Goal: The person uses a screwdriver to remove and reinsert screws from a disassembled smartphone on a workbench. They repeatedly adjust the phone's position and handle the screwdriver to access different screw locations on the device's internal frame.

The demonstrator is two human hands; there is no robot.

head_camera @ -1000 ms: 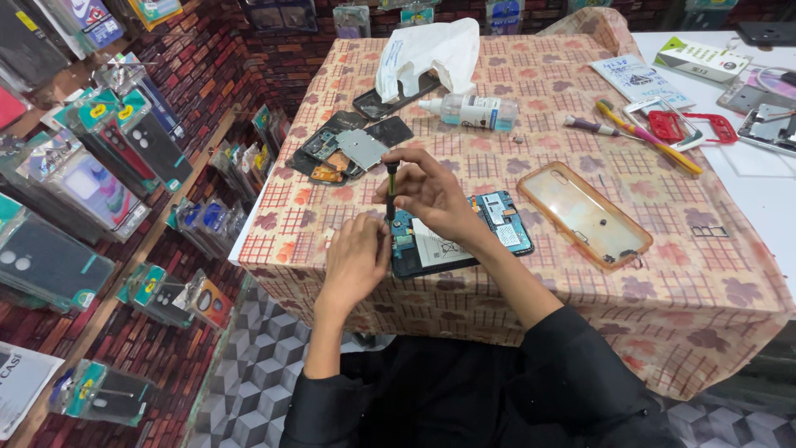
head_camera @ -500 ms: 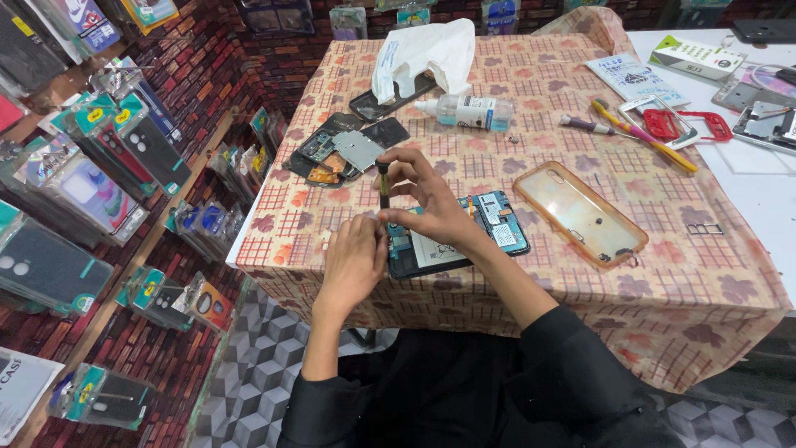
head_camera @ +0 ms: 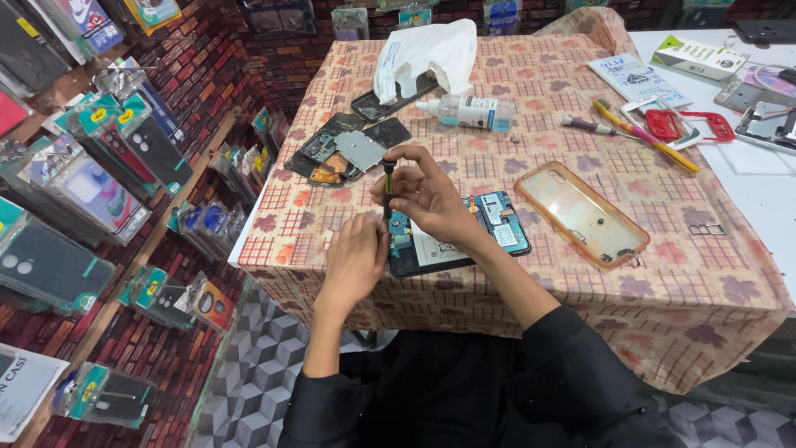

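Checked cloth covers the worktop (head_camera: 580, 290). On the far left, phone cases (head_camera: 124, 158) hang on a brick wall. The left hand (head_camera: 355, 264) lies flat on the end of the open phone (head_camera: 456, 236), likely to stop it from sliding. The right hand (head_camera: 427, 195) pinches a small screwdriver (head_camera: 387, 189) and holds it straight up, tip down on the phone, maybe so it sits right in a screw. A clear phone case (head_camera: 580, 214) lies just beside, out of the way.
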